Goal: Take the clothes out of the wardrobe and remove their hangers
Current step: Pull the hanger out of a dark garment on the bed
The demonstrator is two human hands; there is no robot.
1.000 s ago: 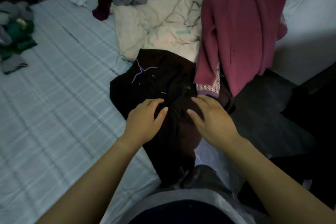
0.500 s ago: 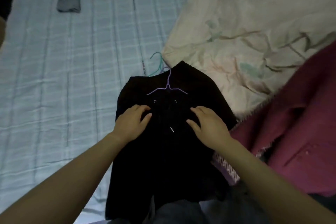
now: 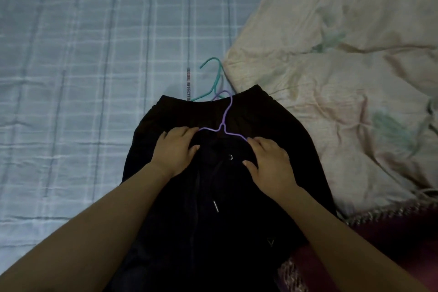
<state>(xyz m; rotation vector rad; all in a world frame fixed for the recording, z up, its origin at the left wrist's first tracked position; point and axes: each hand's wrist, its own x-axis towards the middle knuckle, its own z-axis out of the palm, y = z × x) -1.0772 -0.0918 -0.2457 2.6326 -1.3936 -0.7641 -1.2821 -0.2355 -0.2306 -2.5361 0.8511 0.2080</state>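
Note:
A black garment (image 3: 260,125) with a drawstring lies flat on the bed, waistband away from me. A purple wire hanger (image 3: 224,123) sits in it, hook pointing away, its two arms running under the fabric. My left hand (image 3: 175,149) pinches the black fabric where the hanger's left arm goes in. My right hand (image 3: 270,161) pinches the fabric at the right arm in the same way. A teal hanger (image 3: 214,78) lies bare just beyond the waistband, its lower part hidden under the garment.
The bed has a light blue checked sheet (image 3: 83,78) to the left. A crumpled cream blanket (image 3: 331,66) covers the right side. A maroon garment (image 3: 391,239) with a patterned hem lies at the lower right, beside my right forearm.
My view has come closer over the black garment. Both hands have slid up from the middle of the garment to the hanger's two arms and closed on the fabric there.

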